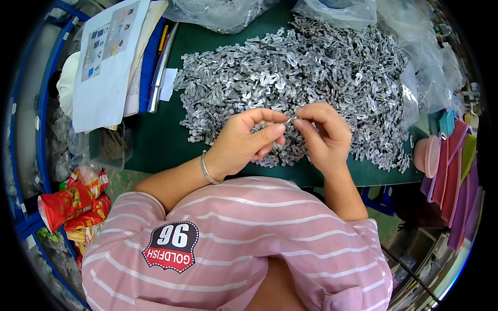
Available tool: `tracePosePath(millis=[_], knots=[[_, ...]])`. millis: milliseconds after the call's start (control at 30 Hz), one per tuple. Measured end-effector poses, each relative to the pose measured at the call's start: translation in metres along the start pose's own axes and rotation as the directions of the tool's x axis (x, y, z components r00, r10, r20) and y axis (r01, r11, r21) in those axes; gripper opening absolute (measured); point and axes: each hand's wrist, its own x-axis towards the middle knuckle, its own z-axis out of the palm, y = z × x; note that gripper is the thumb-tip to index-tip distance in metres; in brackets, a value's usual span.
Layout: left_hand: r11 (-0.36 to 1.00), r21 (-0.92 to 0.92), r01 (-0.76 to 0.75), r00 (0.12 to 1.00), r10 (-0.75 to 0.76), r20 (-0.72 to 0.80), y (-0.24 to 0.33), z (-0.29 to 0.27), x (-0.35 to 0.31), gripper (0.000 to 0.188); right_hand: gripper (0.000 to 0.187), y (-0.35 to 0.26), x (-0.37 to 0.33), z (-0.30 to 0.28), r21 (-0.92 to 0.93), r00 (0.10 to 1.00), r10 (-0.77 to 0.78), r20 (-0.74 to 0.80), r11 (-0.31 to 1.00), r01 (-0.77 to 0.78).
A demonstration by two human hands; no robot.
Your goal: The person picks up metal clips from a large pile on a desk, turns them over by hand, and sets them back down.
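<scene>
A wide heap of small silver-grey curved metal pieces (pixel 249 78) spreads over the dark green table (pixel 155 150). Above its near edge, my left hand (pixel 249 136) and my right hand (pixel 326 133) meet with their fingertips close together. Between them is one small curved metal piece (pixel 291 119), pinched by my right thumb and forefinger. My left thumb and forefinger are also closed at its other end. The piece is too small to show its exact shape. A silver bangle circles my left wrist.
Papers and a blue folder (pixel 104 67) lie at the left, with pens and a metal rod beside them. Clear plastic bags (pixel 223 13) line the far edge. A clear bin (pixel 111 147), red snack packets (pixel 72 202) and blue shelving stand left. Pink and purple items (pixel 451 171) hang right.
</scene>
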Motion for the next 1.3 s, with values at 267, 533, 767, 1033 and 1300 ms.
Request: tracePosePath(millis=[267,533,767,1033,1300], knots=[[0.669,0.596,-0.444,0.846,0.532,0.032,-0.003,-0.006,0.0,0.013,0.008,-0.001,-0.015,0.004,0.632,0.931,0.32,0.178,0.688,-0.357],[0.635,0.561,-0.532,0.811,0.571,0.123,0.001,-0.003,-0.003,0.014,0.016,0.016,-0.018,0.006,0.563,0.977,0.091,0.194,0.805,-0.187],[0.988,0.08,-0.13,0.987,0.137,-0.083,-0.003,-0.002,-0.001,0.02,0.041,-0.002,-0.018,0.012,0.518,0.999,-0.024,-0.035,0.854,0.039],[0.963,-0.265,0.039,0.999,-0.036,0.014,-0.003,-0.011,0.002,0.023,0.022,-0.011,-0.006,0.006,0.32,0.97,-0.237,0.053,0.924,0.208],[0.935,-0.354,-0.002,0.997,0.031,0.075,-0.004,-0.013,-0.001,0.012,0.019,0.017,0.025,0.016,-0.453,0.95,-0.237,0.205,0.837,0.307]])
